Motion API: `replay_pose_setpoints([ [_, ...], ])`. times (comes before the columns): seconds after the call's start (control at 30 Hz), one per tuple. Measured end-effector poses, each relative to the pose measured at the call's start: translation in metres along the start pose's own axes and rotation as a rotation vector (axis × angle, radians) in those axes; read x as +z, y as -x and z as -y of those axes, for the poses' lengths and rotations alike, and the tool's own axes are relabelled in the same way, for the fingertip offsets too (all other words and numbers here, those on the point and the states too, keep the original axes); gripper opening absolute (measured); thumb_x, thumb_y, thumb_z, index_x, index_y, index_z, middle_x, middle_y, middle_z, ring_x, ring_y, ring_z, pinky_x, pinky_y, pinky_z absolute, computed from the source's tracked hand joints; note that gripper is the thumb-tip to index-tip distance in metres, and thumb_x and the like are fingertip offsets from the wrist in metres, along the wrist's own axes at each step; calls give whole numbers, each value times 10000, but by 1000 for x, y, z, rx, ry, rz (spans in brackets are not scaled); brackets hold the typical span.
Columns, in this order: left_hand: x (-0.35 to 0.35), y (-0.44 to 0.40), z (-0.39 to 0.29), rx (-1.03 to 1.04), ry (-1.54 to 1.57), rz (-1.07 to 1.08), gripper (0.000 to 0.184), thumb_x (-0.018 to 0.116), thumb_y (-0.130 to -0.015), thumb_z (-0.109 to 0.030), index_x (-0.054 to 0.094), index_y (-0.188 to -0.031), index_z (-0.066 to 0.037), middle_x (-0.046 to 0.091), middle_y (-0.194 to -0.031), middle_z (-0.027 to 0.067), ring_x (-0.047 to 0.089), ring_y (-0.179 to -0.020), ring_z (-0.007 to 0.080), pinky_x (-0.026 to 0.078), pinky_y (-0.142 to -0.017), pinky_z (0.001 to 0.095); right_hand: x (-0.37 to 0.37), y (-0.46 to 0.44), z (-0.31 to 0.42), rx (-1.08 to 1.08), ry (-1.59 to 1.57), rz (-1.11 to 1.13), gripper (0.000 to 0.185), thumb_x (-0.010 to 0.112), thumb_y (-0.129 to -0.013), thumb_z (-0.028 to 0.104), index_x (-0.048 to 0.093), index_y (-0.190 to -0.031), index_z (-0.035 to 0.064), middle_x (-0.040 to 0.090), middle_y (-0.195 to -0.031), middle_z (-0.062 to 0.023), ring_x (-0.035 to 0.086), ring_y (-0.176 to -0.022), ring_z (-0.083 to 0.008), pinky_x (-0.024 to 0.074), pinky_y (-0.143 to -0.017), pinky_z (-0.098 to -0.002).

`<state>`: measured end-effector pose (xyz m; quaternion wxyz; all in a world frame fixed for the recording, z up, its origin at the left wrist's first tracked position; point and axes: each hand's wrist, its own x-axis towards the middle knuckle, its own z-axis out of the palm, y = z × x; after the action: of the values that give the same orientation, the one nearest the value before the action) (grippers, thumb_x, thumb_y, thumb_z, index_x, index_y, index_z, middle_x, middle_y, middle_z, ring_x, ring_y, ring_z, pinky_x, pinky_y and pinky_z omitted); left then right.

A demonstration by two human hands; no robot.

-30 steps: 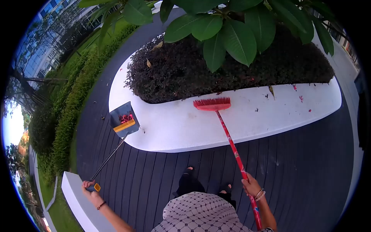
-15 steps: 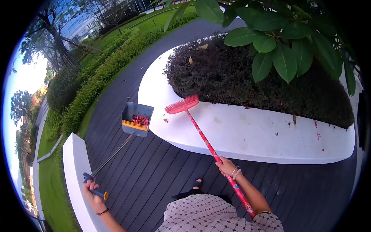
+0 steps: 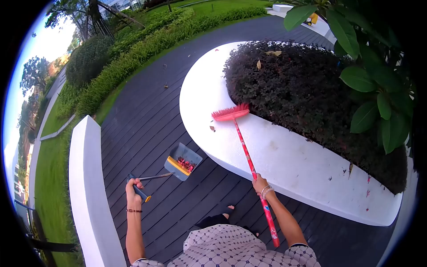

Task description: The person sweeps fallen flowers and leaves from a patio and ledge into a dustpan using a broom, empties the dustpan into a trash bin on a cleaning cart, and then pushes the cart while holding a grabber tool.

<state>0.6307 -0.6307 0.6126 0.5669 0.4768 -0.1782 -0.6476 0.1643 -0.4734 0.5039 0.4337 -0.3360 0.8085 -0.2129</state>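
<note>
My right hand [image 3: 260,183] is closed around the red patterned handle of a broom [image 3: 247,156]. The broom's pink bristle head rests on or just over the white ledge of the planter [image 3: 284,169], beside the dark shrub [image 3: 284,84]; exact contact cannot be made out. My left hand [image 3: 135,188] grips the handle of a long-handled grey dustpan [image 3: 194,155] with a yellow comb edge. Red petals or leaf bits [image 3: 186,164] lie inside the pan, which is near the planter's side. A dry leaf [image 3: 212,128] lies on the ledge near the bristles.
Dark decking [image 3: 147,107] runs around the planter. A low white wall [image 3: 84,178] stands at the left, with grass [image 3: 51,178] beyond it. Large green leaves [image 3: 360,80] hang at the upper right. Small debris [image 3: 368,193] dots the ledge's right part.
The view has turned. My left hand has brought the dustpan lower and to the right, nearer my body. The broom head now sits closer to the shrub's edge. Both hands keep their grip.
</note>
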Motion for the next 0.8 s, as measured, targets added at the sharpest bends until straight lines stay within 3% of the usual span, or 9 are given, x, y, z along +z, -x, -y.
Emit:
replay_pose_setpoints([
  [0.1,6,-19,12,-26,-20,-17,79,478,-709,-30,425,-691,-85,500,-673,20,437,-508,98,387,-469,209,42,22,-53,-74,245,10,383,444,-848,207,344,-1153,-3,591,-658,-210,606,-504,-294,517,-484,-387],
  [0.27,9,-34,22,-75,-12,-9,88,470,-732,-51,417,-682,-99,499,-676,19,434,-513,87,384,-479,207,-1,152,-42,-74,-28,251,472,475,-851,243,335,-1262,58,575,-599,-109,580,-445,-222,488,-429,-336],
  [0.33,7,-32,22,-81,-15,-12,91,469,-731,-47,414,-680,-98,497,-674,20,431,-513,88,384,-479,207,-13,186,-25,-3,-138,329,451,483,-858,226,360,-1264,73,526,-557,-46,536,-410,-150,450,-382,-285],
  [0.47,6,-18,25,-80,16,-24,95,463,-726,-34,406,-675,-89,489,-668,23,424,-511,89,382,-475,208,-13,172,-32,12,-305,203,427,487,-861,184,367,-1259,85,495,-547,-25,498,-400,-110,424,-356,-251],
  [0.57,5,-11,27,-75,23,-46,91,450,-715,-20,403,-665,-81,485,-665,24,418,-507,91,377,-470,205,-22,158,-23,-1,-222,144,438,490,-860,186,362,-1267,89,493,-558,-20,499,-412,-104,425,-356,-253],
  [0.67,-8,-1,30,-81,36,-37,105,462,-690,-24,401,-637,-91,433,-617,-8,399,-495,79,365,-459,195,-37,167,-32,26,-272,156,459,489,-862,188,348,-1289,95,480,-575,-9,479,-419,-89,414,-351,-244],
  [0.8,-22,30,28,-39,56,-47,84,460,-717,-17,410,-711,-86,471,-646,4,400,-499,79,368,-460,191,-41,193,-64,75,-432,183,473,485,-868,193,336,-1308,103,464,-578,1,455,-419,-76,402,-353,-231],
])
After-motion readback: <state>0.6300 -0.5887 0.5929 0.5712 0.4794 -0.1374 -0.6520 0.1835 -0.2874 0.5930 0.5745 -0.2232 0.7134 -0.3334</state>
